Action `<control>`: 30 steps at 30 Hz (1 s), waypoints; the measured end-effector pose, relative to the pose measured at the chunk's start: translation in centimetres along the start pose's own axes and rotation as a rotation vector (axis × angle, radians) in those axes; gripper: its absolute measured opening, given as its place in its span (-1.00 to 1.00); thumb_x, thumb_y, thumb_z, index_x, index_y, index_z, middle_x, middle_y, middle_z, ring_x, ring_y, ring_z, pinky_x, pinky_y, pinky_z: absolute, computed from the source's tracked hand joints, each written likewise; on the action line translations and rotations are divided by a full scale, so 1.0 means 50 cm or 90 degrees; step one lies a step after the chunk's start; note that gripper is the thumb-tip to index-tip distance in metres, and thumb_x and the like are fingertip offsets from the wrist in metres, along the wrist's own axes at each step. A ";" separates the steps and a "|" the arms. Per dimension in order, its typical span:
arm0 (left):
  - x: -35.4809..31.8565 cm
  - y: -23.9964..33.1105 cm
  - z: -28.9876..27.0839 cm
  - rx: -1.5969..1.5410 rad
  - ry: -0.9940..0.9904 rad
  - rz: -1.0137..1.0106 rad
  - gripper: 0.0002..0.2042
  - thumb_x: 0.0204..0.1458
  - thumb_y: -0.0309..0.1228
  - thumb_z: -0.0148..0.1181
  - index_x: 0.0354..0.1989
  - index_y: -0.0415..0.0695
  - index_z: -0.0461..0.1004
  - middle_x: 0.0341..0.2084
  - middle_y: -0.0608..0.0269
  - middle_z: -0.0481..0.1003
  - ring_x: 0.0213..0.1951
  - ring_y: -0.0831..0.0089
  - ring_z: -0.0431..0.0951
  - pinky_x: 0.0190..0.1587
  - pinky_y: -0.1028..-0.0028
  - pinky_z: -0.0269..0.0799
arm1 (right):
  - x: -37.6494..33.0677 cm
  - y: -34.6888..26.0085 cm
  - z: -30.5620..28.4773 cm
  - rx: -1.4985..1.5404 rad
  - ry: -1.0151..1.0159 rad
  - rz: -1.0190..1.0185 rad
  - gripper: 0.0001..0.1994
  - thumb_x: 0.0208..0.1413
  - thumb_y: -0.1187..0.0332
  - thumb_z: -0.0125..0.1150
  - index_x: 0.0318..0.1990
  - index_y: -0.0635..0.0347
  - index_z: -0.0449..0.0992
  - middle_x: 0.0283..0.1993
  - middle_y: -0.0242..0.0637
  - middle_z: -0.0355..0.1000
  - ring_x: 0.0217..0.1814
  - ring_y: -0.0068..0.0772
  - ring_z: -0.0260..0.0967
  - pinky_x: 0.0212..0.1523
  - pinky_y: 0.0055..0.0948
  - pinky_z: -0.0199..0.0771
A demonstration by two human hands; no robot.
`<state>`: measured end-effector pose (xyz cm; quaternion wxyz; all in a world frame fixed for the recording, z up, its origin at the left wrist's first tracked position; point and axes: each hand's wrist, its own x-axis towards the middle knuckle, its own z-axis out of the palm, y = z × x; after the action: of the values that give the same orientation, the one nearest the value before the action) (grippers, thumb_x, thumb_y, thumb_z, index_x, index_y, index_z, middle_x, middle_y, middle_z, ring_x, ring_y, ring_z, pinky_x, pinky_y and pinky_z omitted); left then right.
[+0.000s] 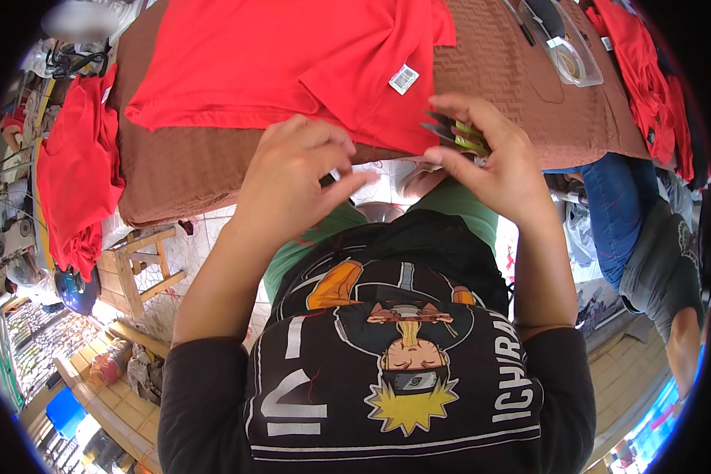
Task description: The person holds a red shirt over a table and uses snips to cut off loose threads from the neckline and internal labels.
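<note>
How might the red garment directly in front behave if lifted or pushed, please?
The red garment would probably flop and sag, since it lies in soft creases. It looks fairly light for its size, lying thin and nearly flat. Pushed, it may bunch rather than glide, as the brown cover beneath looks textured.

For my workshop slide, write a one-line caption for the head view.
Red garment on brown cloth, left hand near its edge, right hand holding yellow-green snips.

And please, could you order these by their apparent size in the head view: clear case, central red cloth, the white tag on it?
1. Central red cloth
2. Clear case
3. White tag
</note>
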<state>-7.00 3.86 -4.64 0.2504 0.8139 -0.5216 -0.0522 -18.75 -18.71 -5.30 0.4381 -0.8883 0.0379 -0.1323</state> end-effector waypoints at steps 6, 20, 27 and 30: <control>0.025 -0.004 0.097 -0.048 0.206 -0.020 -0.75 -0.19 -0.43 0.39 -0.28 -0.18 0.59 -0.27 0.25 0.54 -0.23 0.29 0.54 -0.19 0.38 0.49 | 0.014 0.011 0.074 0.212 0.041 0.117 -0.73 0.01 0.37 0.35 -0.14 0.21 0.50 -0.30 -0.27 0.51 -0.32 -0.49 0.44 -0.25 -0.43 0.48; 0.050 -0.014 0.064 -0.270 0.086 -0.297 -0.83 0.09 -0.38 0.23 -0.22 -0.19 0.59 -0.35 0.27 0.62 -0.31 0.62 0.56 -0.21 0.58 0.44 | 0.009 0.051 0.099 0.298 0.002 0.196 -0.86 0.07 0.49 0.26 -0.22 0.30 0.52 -0.28 -0.27 0.57 -0.21 -0.57 0.49 -0.18 -0.50 0.46; 0.054 -0.008 0.061 -0.299 0.102 -0.310 -0.82 0.10 -0.34 0.22 -0.21 -0.15 0.59 -0.44 0.28 0.60 -0.38 0.62 0.53 -0.27 0.59 0.42 | 0.006 0.049 0.105 0.221 0.016 0.145 -0.80 0.02 0.43 0.31 -0.19 0.26 0.54 -0.25 -0.18 0.55 -0.20 -0.38 0.52 -0.16 -0.43 0.46; 0.053 -0.009 0.068 -0.296 0.133 -0.281 -0.83 0.07 -0.32 0.23 -0.24 -0.12 0.59 -0.50 0.19 0.59 -0.45 0.45 0.58 -0.33 0.50 0.46 | 0.009 0.046 0.106 0.188 0.013 0.138 -0.79 0.00 0.41 0.32 -0.19 0.25 0.54 -0.26 -0.14 0.54 -0.22 -0.29 0.53 -0.18 -0.39 0.46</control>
<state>-6.60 0.47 -7.35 0.4640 0.8293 -0.2788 -0.1391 -16.80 -16.13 -10.13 0.5747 -0.8038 0.1182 -0.0978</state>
